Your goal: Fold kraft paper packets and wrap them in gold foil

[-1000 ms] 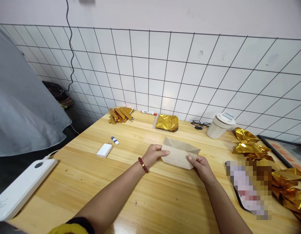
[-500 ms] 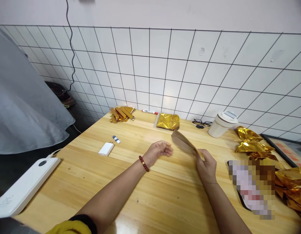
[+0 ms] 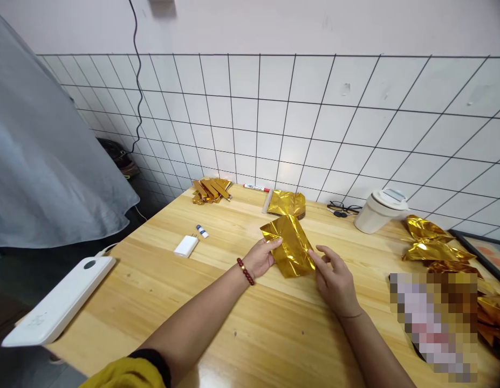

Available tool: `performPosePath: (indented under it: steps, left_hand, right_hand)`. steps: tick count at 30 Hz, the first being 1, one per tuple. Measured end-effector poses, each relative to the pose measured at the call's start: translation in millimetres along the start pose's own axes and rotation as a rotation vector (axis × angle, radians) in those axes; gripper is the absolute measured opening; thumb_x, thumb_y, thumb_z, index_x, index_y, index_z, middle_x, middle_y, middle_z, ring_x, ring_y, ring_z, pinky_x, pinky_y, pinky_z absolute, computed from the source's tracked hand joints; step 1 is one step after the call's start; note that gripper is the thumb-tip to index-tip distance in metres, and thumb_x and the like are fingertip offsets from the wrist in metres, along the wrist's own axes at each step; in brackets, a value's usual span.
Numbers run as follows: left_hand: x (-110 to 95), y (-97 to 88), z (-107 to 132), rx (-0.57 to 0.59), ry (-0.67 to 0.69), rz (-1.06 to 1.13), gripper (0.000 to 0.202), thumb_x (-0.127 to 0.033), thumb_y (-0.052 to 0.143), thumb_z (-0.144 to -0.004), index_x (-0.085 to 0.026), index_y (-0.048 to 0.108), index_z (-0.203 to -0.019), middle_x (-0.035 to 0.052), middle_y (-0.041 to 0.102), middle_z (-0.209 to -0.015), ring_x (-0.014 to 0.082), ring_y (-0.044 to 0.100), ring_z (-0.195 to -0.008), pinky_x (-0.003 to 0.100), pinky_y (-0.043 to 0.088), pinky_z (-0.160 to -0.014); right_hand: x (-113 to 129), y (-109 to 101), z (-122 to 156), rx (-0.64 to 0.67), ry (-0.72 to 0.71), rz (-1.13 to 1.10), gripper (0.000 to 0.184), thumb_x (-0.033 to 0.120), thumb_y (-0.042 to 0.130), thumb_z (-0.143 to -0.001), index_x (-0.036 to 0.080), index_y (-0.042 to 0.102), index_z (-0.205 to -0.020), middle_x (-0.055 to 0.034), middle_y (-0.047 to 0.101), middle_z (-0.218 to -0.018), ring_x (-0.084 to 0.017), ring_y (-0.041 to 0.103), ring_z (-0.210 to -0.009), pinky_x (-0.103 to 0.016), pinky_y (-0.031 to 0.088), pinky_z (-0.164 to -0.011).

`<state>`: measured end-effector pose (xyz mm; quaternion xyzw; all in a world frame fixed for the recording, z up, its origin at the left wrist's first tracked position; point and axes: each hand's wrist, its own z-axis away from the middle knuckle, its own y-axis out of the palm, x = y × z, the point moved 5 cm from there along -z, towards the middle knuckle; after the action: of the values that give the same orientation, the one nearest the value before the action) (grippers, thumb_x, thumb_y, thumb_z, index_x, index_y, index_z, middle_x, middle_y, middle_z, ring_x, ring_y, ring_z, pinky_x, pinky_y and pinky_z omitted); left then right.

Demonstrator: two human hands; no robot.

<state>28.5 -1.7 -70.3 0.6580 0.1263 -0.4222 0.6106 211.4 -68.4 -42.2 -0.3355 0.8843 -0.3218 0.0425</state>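
A shiny gold foil sheet [image 3: 292, 249] is held up over the wooden table, its face creased. My left hand [image 3: 262, 260] grips its left side, thumb on the front and the other fingers behind. At the sheet's right edge, my right hand [image 3: 335, 281] touches it with a fingertip, its fingers apart. Just beyond lies a stack of gold foil sheets [image 3: 287, 202]. Folded gold strips [image 3: 212, 190] are piled at the back left. Several crumpled or folded gold foil pieces [image 3: 438, 250] lie on the right.
A white adapter [image 3: 186, 246] and a small blue-and-white item [image 3: 201, 231] are on the left. A white power bank [image 3: 59, 302] lies at the left edge. Along the back are a marker [image 3: 255, 188], glasses [image 3: 343, 207] and a lidded white cup [image 3: 378, 211]. A blurred-out object [image 3: 431, 328] lies right.
The foil sheet has turned from its dull side to its shiny gold face. My left hand has taken hold of it, and my right hand's grip has loosened to a touch. The view has shifted left.
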Motion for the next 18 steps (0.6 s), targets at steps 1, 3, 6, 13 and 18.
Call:
performPosePath:
  steps: [1,3,6,13,18]
  left_hand:
    - [0.8,-0.9,-0.6,-0.008,-0.005,0.008,0.038,-0.026,0.079,-0.072,-0.012,0.069,-0.106,0.0121,0.074,-0.104,0.023,0.069,-0.095,0.041,0.049,-0.098]
    - [2.2,-2.5,-1.6,-0.012,-0.01,0.017,0.038,-0.025,0.079,-0.071,-0.012,0.069,-0.105,0.0118,0.074,-0.103,0.023,0.069,-0.094,0.042,0.049,-0.098]
    - [3.0,-2.9,-1.7,-0.003,0.001,0.016,0.038,-0.026,0.08,-0.071,-0.012,0.07,-0.105,0.0118,0.074,-0.105,0.0232,0.069,-0.095,0.042,0.05,-0.096]
    - [3.0,6.0,3.6,0.079,-0.026,-0.053,0.038,-0.029,0.079,-0.073,-0.013,0.07,-0.106,0.0123,0.072,-0.109,0.0233,0.067,-0.101,0.041,0.046,-0.099]
    - [3.2,5.4,4.0,0.106,-0.054,-0.087,0.044,-0.029,0.082,-0.069,-0.015,0.069,-0.109,0.012,0.071,-0.11,0.0221,0.067,-0.098,0.041,0.046,-0.098]
  right_hand:
    - [-4.7,-0.4,1.0,-0.023,0.076,-0.047,0.046,0.009,0.049,-0.091,0.029,0.057,-0.131,-0.0115,0.059,-0.123,-0.018,0.061,-0.093,-0.036,0.052,-0.083]
    - [-16.9,1.0,4.2,-0.034,0.262,-0.178,0.039,0.018,0.05,-0.093,0.026,0.056,-0.131,-0.0116,0.061,-0.119,-0.02,0.062,-0.097,-0.039,0.052,-0.087]
    - [-30.7,10.6,9.5,0.07,0.51,-0.468,0.044,0.036,0.055,-0.092,0.023,0.052,-0.134,-0.0101,0.066,-0.112,-0.021,0.064,-0.094,-0.04,0.053,-0.087]
    - [-19.6,25.1,7.0,0.332,0.658,-0.806,0.047,0.041,0.076,-0.076,0.02,0.065,-0.116,-0.0088,0.071,-0.112,-0.025,0.066,-0.102,-0.038,0.052,-0.092]
    - [-20.2,19.1,5.4,0.247,0.592,-0.681,0.022,0.039,0.064,-0.086,0.018,0.071,-0.085,-0.005,0.073,-0.084,-0.021,0.068,-0.079,-0.033,0.054,-0.074]
